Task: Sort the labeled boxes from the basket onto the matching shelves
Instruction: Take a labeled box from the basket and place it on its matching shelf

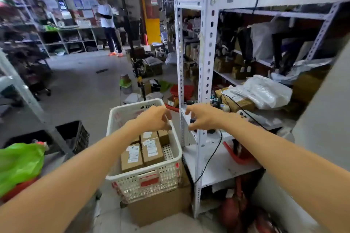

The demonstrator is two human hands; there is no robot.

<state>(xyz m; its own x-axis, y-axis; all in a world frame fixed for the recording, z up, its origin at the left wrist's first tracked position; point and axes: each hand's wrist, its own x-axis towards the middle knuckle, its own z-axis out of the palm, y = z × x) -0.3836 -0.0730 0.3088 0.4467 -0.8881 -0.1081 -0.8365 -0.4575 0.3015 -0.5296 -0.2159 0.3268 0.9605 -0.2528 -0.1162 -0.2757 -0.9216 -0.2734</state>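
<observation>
A white perforated plastic basket (171, 174) stands on a cardboard carton (161, 208) on the floor. Inside it lie several brown cardboard boxes (151, 149) with white labels on top. My left hand (155, 119) hovers over the far part of the basket, fingers loosely curled and holding nothing. My right hand (204, 117) hangs beside the basket's right rim, in front of the white metal shelf unit (205, 43), fingers spread and relaxed, also holding nothing. Both hands are above the boxes and apart from them.
The shelf unit's lower board (223, 166) carries a black cable and a red object. Higher shelves hold parcels and white plastic bags (263, 91). A green bag (19, 162) and a black crate (75, 134) sit at left. A person (108, 22) stands far back.
</observation>
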